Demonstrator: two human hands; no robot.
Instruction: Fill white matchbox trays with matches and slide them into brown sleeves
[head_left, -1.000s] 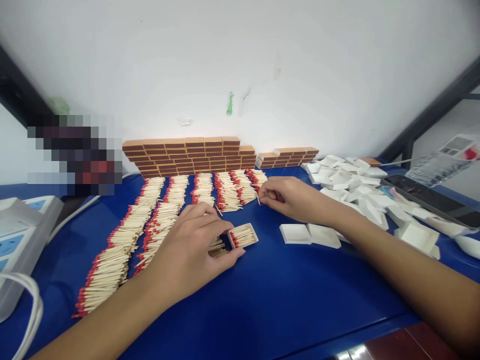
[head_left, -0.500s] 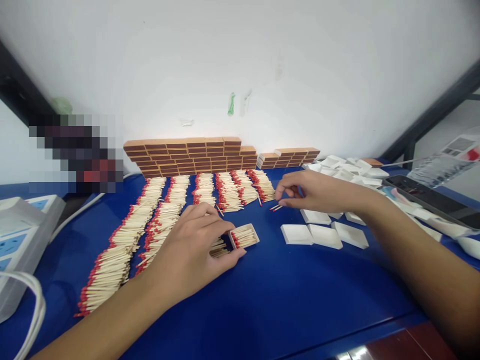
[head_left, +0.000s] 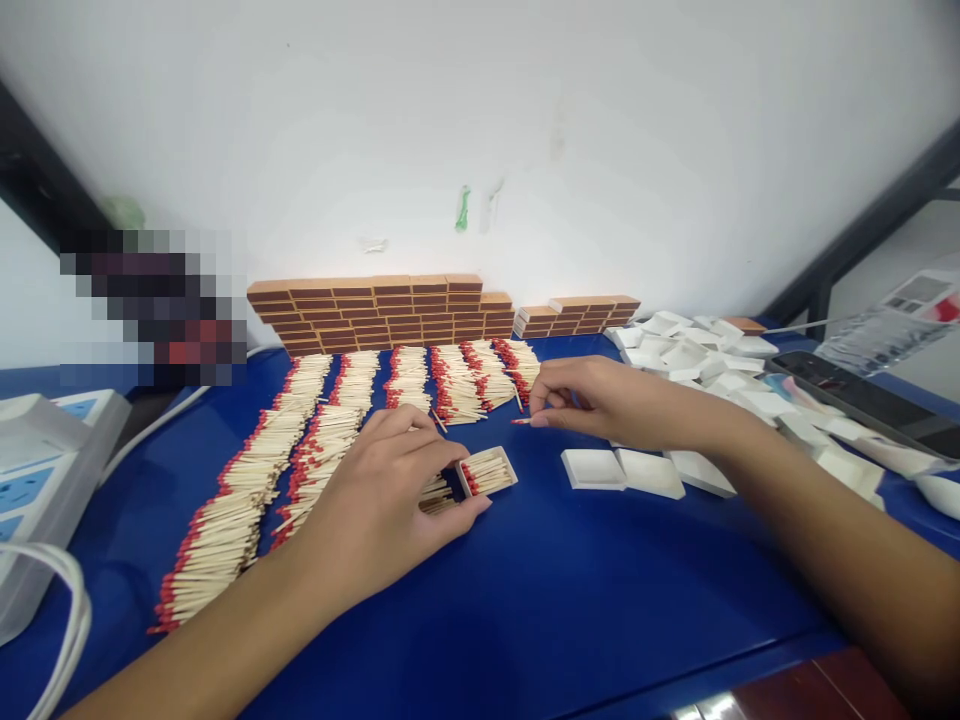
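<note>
Thumb and fingers of my left hand [head_left: 397, 475] grip a small white matchbox tray [head_left: 512, 468] by its left end. Red-headed matches [head_left: 486, 473] lie side by side inside it, heads to the left. Up and to the right, my right hand [head_left: 574, 398] pinches a match [head_left: 520, 421] between thumb and fingers, its red head pointing left; whether more than one is held I cannot tell. Long rows of loose matches [head_left: 240, 490] run along the blue table on the left, and shorter piles [head_left: 456, 385] lie behind my hands.
Stacked matchboxes [head_left: 375, 315] line the wall, with a lower stack [head_left: 581, 315] beside them. White trays [head_left: 592, 468] sit right of centre, and a heap of them [head_left: 686, 345] lies farther back near a phone [head_left: 870, 400]. A power strip [head_left: 45, 480] and white cable stand left.
My right hand has moved left and slightly nearer, carrying the match away from the end pile toward the tray. My left hand and the tray stay still.
</note>
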